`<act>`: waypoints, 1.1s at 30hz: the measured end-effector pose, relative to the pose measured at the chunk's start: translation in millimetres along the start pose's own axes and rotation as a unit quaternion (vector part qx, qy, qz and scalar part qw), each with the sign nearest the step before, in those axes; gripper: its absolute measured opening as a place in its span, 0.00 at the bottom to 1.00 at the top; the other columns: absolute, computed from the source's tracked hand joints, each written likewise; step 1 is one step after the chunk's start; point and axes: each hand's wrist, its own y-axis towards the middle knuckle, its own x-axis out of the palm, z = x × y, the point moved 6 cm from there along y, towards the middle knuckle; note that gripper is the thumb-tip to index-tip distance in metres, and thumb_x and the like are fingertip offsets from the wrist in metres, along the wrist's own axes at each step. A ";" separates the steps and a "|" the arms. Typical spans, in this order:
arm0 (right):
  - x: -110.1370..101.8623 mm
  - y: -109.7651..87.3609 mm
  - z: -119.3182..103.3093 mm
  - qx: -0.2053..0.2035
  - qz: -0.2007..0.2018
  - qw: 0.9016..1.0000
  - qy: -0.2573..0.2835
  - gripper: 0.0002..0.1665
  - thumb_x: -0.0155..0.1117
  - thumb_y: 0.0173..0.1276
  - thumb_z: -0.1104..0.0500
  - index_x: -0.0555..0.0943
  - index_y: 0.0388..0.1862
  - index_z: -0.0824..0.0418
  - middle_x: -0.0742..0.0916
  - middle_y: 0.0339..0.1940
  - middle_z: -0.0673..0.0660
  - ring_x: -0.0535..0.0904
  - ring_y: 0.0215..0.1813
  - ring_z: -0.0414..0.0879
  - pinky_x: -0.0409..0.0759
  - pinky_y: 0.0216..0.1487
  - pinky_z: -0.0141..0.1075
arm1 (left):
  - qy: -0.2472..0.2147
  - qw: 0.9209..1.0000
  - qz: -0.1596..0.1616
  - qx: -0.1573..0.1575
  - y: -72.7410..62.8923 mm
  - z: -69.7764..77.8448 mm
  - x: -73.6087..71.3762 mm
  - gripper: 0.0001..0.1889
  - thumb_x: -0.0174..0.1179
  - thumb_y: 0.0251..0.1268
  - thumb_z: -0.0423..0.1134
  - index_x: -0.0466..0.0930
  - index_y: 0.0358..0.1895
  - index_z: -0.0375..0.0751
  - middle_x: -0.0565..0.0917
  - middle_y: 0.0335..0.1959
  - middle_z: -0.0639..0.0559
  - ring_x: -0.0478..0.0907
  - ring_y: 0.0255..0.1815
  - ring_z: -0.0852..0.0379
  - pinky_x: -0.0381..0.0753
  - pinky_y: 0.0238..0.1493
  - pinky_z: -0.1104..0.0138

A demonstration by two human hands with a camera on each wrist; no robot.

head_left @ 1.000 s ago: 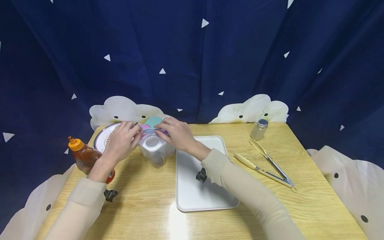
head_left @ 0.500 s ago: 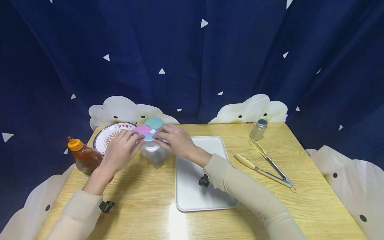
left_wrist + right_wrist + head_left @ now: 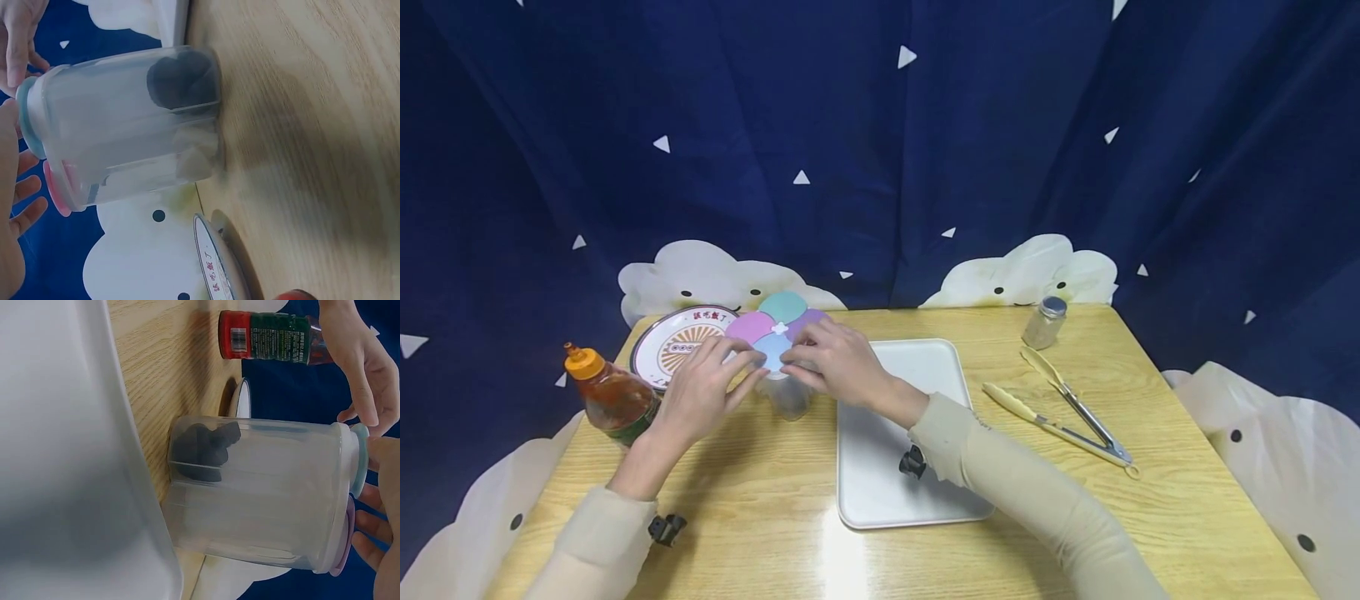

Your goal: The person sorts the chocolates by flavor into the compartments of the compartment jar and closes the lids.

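Note:
A clear divided storage container (image 3: 788,400) stands upright on the table, its top carrying teal, pink, purple and light blue round lids. The light blue lid (image 3: 772,348) lies flat at the near side. My left hand (image 3: 700,396) pinches that lid's left edge between thumb and index finger; my right hand (image 3: 844,367) does likewise on the right edge. In the left wrist view, the other left fingers (image 3: 28,215) are spread near the pink lid (image 3: 57,194). Through the wall, dark lumps (image 3: 203,450) show at the bottom of one compartment, with pale pieces (image 3: 195,153) in another.
To the left are a squeeze bottle of red-brown sauce (image 3: 617,400) and a patterned plate (image 3: 658,346). A white tray (image 3: 898,492) lies right of the container, under my right forearm. Farther right are tongs (image 3: 1078,408) and a small shaker jar (image 3: 1045,325).
The light blue lid has swung down from a raised position to lie flat over its opening. Both hands have followed it slightly downward and toward me, staying on its edges.

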 end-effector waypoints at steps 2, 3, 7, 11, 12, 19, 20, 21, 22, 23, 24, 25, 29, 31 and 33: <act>2.2 0.4 -0.1 0.014 -0.005 1.000 0.004 0.10 0.71 0.72 0.45 0.93 0.43 0.46 0.90 0.46 0.48 0.84 0.48 0.43 0.84 0.45 0.32 | -0.011 1.000 0.000 -0.014 -1.2 -0.5 0.7 0.28 0.47 0.83 0.61 0.88 0.44 0.42 0.86 0.44 0.42 0.82 0.46 0.42 0.82 0.45 0.49; 3.4 0.8 -0.1 0.021 -0.008 1.000 0.006 0.10 0.71 0.72 0.44 0.93 0.43 0.46 0.90 0.47 0.49 0.83 0.49 0.43 0.84 0.45 0.32 | -0.016 1.000 0.001 -0.020 -1.6 -0.7 0.8 0.26 0.51 0.82 0.60 0.88 0.43 0.41 0.85 0.44 0.42 0.82 0.46 0.42 0.82 0.45 0.49; 6.4 2.5 -0.6 0.043 -0.015 0.999 0.013 0.12 0.71 0.72 0.43 0.92 0.43 0.46 0.89 0.46 0.49 0.83 0.50 0.44 0.84 0.48 0.34 | -0.034 0.999 0.007 -0.038 -2.5 -1.8 1.0 0.14 0.65 0.73 0.49 0.88 0.41 0.41 0.85 0.43 0.42 0.81 0.47 0.42 0.81 0.46 0.49; 6.8 2.9 -1.4 0.049 -0.020 0.999 0.010 0.12 0.71 0.72 0.42 0.92 0.43 0.46 0.89 0.46 0.49 0.83 0.51 0.44 0.84 0.50 0.35 | -0.033 0.998 0.009 -0.045 -3.4 -1.7 1.9 0.10 0.69 0.66 0.45 0.88 0.40 0.42 0.84 0.41 0.42 0.80 0.46 0.42 0.80 0.46 0.49; 7.1 3.0 -1.5 0.050 -0.022 0.998 0.010 0.12 0.71 0.72 0.42 0.92 0.43 0.46 0.89 0.46 0.49 0.82 0.52 0.44 0.84 0.50 0.35 | -0.031 0.998 0.008 -0.047 -3.7 -1.9 2.1 0.11 0.69 0.67 0.46 0.88 0.40 0.42 0.83 0.40 0.42 0.80 0.46 0.42 0.80 0.45 0.50; 10.9 2.3 -4.2 0.057 -0.031 0.998 0.016 0.12 0.71 0.72 0.42 0.92 0.43 0.46 0.89 0.47 0.49 0.81 0.53 0.44 0.83 0.52 0.36 | -0.025 0.998 0.013 -0.050 -9.2 -2.4 2.1 0.15 0.64 0.72 0.51 0.88 0.40 0.41 0.81 0.37 0.42 0.78 0.43 0.42 0.78 0.41 0.51; 11.1 1.9 -4.6 0.059 -0.033 0.998 0.017 0.12 0.71 0.72 0.42 0.92 0.43 0.46 0.88 0.47 0.49 0.81 0.54 0.45 0.83 0.52 0.36 | -0.028 0.998 0.016 -0.050 -10.3 -2.3 3.0 0.16 0.63 0.73 0.52 0.87 0.39 0.41 0.81 0.37 0.43 0.78 0.43 0.42 0.78 0.41 0.51; 11.4 1.3 -5.0 0.061 -0.034 0.997 0.018 0.13 0.71 0.71 0.42 0.92 0.43 0.47 0.88 0.47 0.49 0.81 0.54 0.45 0.83 0.53 0.36 | -0.030 0.998 0.018 -0.049 -11.5 -2.0 4.0 0.18 0.61 0.74 0.54 0.87 0.39 0.41 0.81 0.37 0.43 0.78 0.43 0.43 0.78 0.41 0.51; 11.4 0.8 -5.3 0.064 -0.035 0.997 0.021 0.13 0.71 0.71 0.42 0.92 0.43 0.47 0.88 0.47 0.49 0.81 0.54 0.45 0.83 0.52 0.36 | -0.034 0.998 0.022 -0.048 -12.7 -1.7 4.8 0.20 0.60 0.76 0.55 0.86 0.39 0.41 0.81 0.37 0.43 0.78 0.43 0.43 0.78 0.41 0.51; 11.4 0.5 -5.7 0.066 -0.036 0.997 0.023 0.13 0.71 0.71 0.42 0.92 0.43 0.47 0.88 0.47 0.49 0.81 0.55 0.45 0.83 0.53 0.36 | -0.037 0.998 0.025 -0.047 -13.8 -1.5 5.4 0.21 0.58 0.78 0.56 0.86 0.39 0.41 0.80 0.37 0.43 0.77 0.43 0.44 0.78 0.41 0.51; 11.4 0.3 -6.0 0.069 -0.037 0.997 0.026 0.13 0.71 0.71 0.42 0.92 0.43 0.47 0.88 0.47 0.49 0.81 0.55 0.45 0.83 0.53 0.36 | -0.041 0.998 0.029 -0.047 -14.8 -1.3 5.8 0.23 0.56 0.80 0.58 0.86 0.38 0.41 0.80 0.37 0.44 0.77 0.43 0.44 0.77 0.42 0.51; 11.5 0.1 -6.2 0.070 -0.039 0.996 0.029 0.13 0.71 0.71 0.42 0.92 0.43 0.47 0.88 0.47 0.49 0.81 0.55 0.45 0.83 0.53 0.36 | -0.044 0.997 0.030 -0.048 -15.5 -1.1 6.0 0.25 0.53 0.81 0.59 0.86 0.38 0.40 0.80 0.37 0.44 0.77 0.43 0.45 0.77 0.42 0.51; 10.7 0.7 -5.4 0.072 -0.042 0.996 0.033 0.13 0.71 0.72 0.42 0.92 0.44 0.47 0.89 0.49 0.49 0.81 0.56 0.45 0.83 0.54 0.37 | -0.043 0.998 0.028 -0.045 -13.8 -0.5 4.1 0.23 0.55 0.80 0.57 0.86 0.39 0.40 0.81 0.37 0.43 0.77 0.44 0.45 0.77 0.44 0.51; 9.4 1.4 -4.7 0.069 -0.050 0.996 0.032 0.13 0.70 0.72 0.42 0.92 0.45 0.47 0.89 0.50 0.49 0.81 0.57 0.45 0.84 0.55 0.37 | -0.038 0.998 0.021 -0.041 -11.6 -0.4 2.5 0.21 0.58 0.78 0.55 0.87 0.39 0.40 0.81 0.37 0.44 0.77 0.44 0.44 0.78 0.44 0.51; 7.4 1.6 -3.5 0.065 -0.059 0.996 0.033 0.13 0.69 0.73 0.42 0.92 0.46 0.46 0.89 0.51 0.49 0.82 0.57 0.45 0.84 0.55 0.37 | -0.031 0.999 0.015 -0.034 -8.8 0.1 0.9 0.17 0.61 0.76 0.53 0.87 0.40 0.41 0.82 0.37 0.44 0.78 0.44 0.44 0.78 0.44 0.51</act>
